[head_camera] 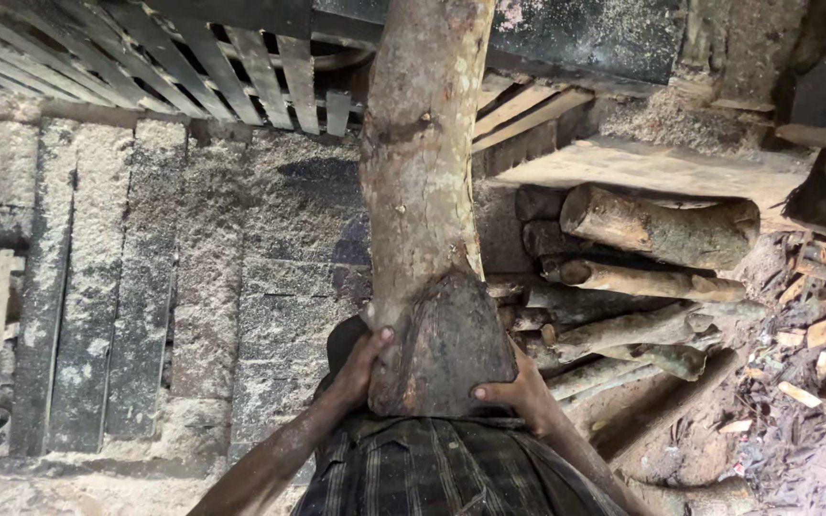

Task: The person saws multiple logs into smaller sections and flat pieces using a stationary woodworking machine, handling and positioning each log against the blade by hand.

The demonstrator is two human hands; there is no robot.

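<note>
A thick, long log (pixel 423 182) with pale mottled bark runs from my waist up and away to the top of the view. Its near end is a dark, rough cut face. My left hand (pixel 360 368) clasps the left side of that end, and my right hand (pixel 518 392) grips it from the lower right. Both hands press against the wood, and the end rests close to my checked shirt (pixel 442 473).
A stack of shorter logs (pixel 642 258) lies to the right, with wood chips and scraps (pixel 805 382) beyond. Sawdust-covered planks (pixel 145 287) span the left. A slatted metal frame (pixel 193 57) sits at top left, a flat board (pixel 662 167) at upper right.
</note>
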